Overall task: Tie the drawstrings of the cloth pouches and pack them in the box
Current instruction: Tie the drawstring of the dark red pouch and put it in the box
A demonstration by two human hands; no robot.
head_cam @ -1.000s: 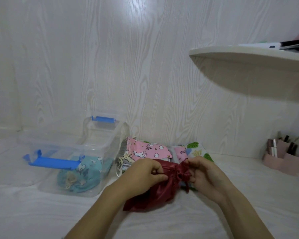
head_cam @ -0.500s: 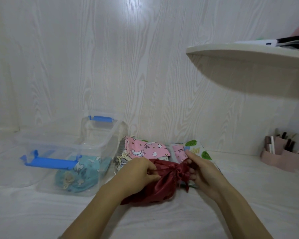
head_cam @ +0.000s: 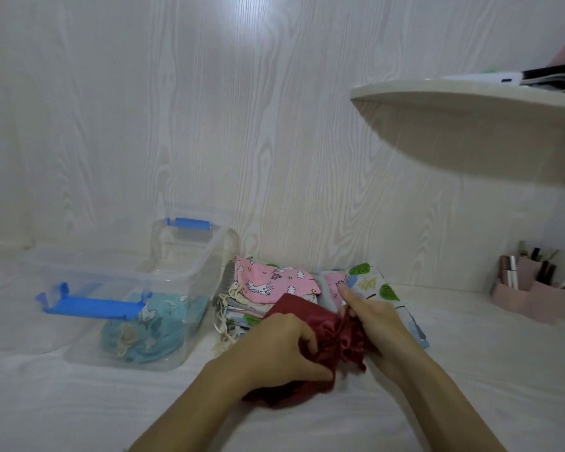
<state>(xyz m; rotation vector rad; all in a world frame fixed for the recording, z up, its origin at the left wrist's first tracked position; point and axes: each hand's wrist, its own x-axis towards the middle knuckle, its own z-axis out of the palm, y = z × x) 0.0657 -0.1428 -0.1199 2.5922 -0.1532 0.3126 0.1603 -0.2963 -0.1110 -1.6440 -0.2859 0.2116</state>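
Lower left of frame: clear box (head_cam: 190,278) with blue latches, open top, teal pouch (head_cam: 157,334) lying inside.

Centre, just right of box: pile of printed pouches (head_cam: 274,283), flat against wall.

Lower centre, in front of pile: left hand (head_cam: 274,350) palm down, knuckles up, fingers curled tight over body of red pouch (head_cam: 320,326), which rests on white surface (head_cam: 79,402).

Right hand (head_cam: 380,324) at pouch's gathered mouth, forefinger straight, other fingers bunched, pinching ruffled neck; exact hold on cord unclear.

Far right: pink organiser (head_cam: 532,300); shelf (head_cam: 463,125) above.
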